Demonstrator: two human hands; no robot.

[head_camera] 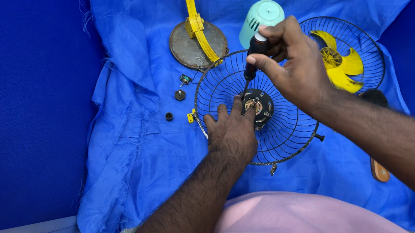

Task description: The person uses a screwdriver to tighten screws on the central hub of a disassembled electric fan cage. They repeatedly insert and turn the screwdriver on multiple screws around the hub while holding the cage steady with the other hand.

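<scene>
Wire fan guard [281, 138] lies on blue cloth [143, 158], left hand [230, 132] flat on it, gripping nothing. Right hand [295, 63] clenches a screwdriver [253, 58] at the black hub [259, 106]. Yellow blade [340, 62], round base [192, 45] and small nuts [179, 95] lie apart, suggesting work is midway.

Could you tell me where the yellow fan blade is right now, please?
In the head view, the yellow fan blade lies at upper right inside the second wire guard on the blue cloth, just beyond the right hand.
</scene>
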